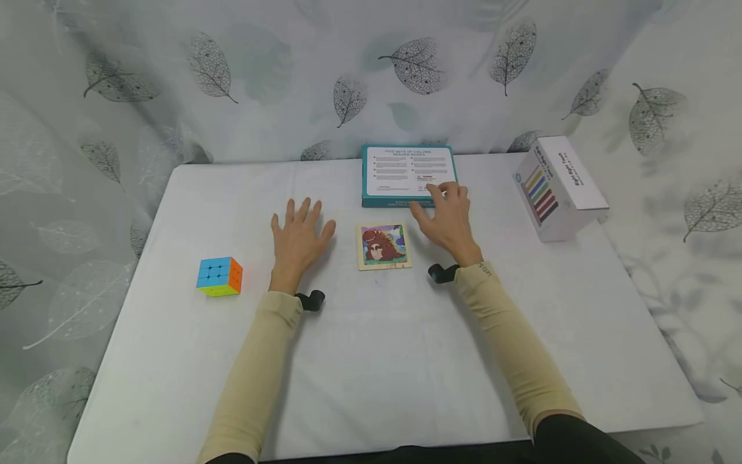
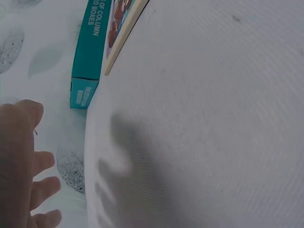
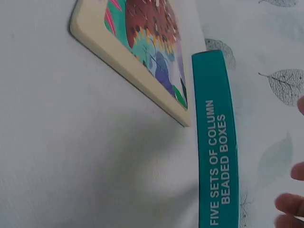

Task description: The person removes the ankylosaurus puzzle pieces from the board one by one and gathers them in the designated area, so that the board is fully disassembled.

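Note:
A small square wooden puzzle (image 1: 384, 246) with a brown dinosaur picture lies between the two hands. To its left, the left hand (image 1: 298, 241) hovers over the white cloth with fingers spread, holding nothing; its shadow falls on the cloth in the left wrist view. On the other side, the right hand (image 1: 449, 216) has its fingers loosely bent, and its fingertips overlap the near right corner of a flat teal box (image 1: 406, 174). Nothing is in its grasp. The teal box (image 3: 216, 142) shows its lettered side behind the puzzle (image 3: 128, 71) in the right wrist view.
A colour cube puzzle (image 1: 219, 277) with blue, orange and yellow faces sits at the left of the table (image 1: 377, 374). Toward the back right stands a white box (image 1: 559, 187) printed with coloured bead columns. A leaf-patterned curtain (image 1: 261, 77) hangs behind.

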A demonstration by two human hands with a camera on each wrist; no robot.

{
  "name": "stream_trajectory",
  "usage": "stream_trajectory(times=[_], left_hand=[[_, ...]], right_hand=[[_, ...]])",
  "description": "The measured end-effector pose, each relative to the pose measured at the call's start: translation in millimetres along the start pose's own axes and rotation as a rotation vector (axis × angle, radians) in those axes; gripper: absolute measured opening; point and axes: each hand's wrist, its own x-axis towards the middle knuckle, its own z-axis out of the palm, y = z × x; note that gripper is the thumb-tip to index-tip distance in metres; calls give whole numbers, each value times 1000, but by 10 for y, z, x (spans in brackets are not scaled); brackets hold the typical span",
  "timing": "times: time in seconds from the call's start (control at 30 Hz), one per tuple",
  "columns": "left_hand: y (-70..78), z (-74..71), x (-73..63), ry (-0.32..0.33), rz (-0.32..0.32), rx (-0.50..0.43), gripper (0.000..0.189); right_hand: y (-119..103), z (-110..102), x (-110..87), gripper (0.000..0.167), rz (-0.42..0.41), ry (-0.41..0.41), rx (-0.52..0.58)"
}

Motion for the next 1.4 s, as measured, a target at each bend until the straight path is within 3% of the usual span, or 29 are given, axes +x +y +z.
stream_trajectory(times=[0.23, 0.4, 0.57, 0.73, 1.4], left_hand=[[110, 28, -40, -168, 135, -52, 68], [243, 100, -83, -244, 221, -65, 74], [296, 180, -121, -295, 230, -7, 89], [299, 216, -130, -294, 222, 3, 93], [316, 215, -96, -288, 210, 7, 93]], right_hand=[[-147, 131, 21, 54, -142, -266, -14], [-268, 298, 65, 49, -240, -398, -79], [-390, 434, 107, 47, -382, -458, -127], [-462, 504, 138, 45, -472, -477, -150], [-582, 492, 181, 48, -344, -557, -114]])
